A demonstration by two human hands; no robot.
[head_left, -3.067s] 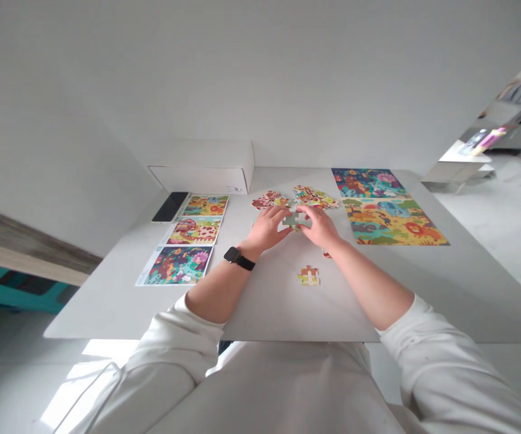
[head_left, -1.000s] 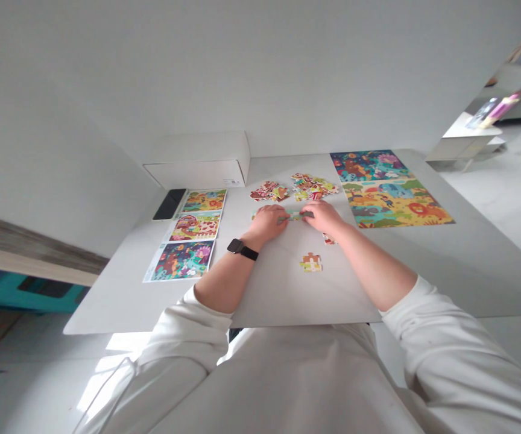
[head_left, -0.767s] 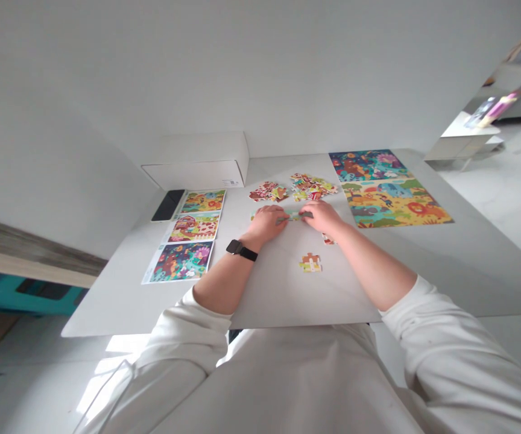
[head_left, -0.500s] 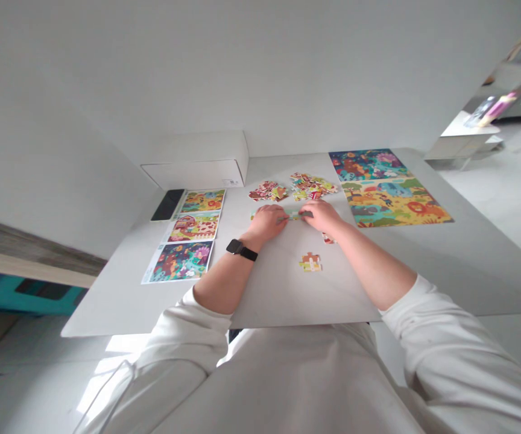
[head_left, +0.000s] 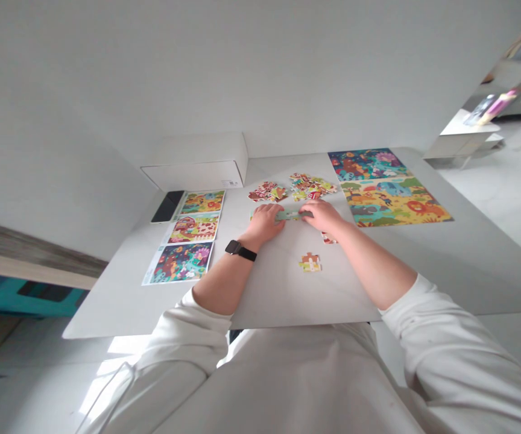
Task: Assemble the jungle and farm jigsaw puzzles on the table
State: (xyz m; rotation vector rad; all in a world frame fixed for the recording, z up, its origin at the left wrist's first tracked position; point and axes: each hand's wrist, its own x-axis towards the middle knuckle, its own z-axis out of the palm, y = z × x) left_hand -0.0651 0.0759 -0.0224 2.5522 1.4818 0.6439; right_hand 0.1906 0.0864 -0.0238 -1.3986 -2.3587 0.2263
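The left hand (head_left: 264, 222) and right hand (head_left: 324, 217) grasp a strip of puzzle pieces (head_left: 293, 214) on the table (head_left: 278, 289), with a small puzzle chunk (head_left: 310, 262) at six o'clock.

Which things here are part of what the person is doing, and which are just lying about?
Part of the work: left hand, right hand, green jigsaw pieces between them, two piles of loose pieces, joined pieces, picture cards.
Lying about: black phone, white box.

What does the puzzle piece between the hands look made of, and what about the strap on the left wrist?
The jigsaw puzzle piece between the left hand and right hand looks like printed cardboard, with a matte face and die-cut edges, though blur leaves that open. The watch strap looks like matte black silicone or nylon; its texture is too small to tell.
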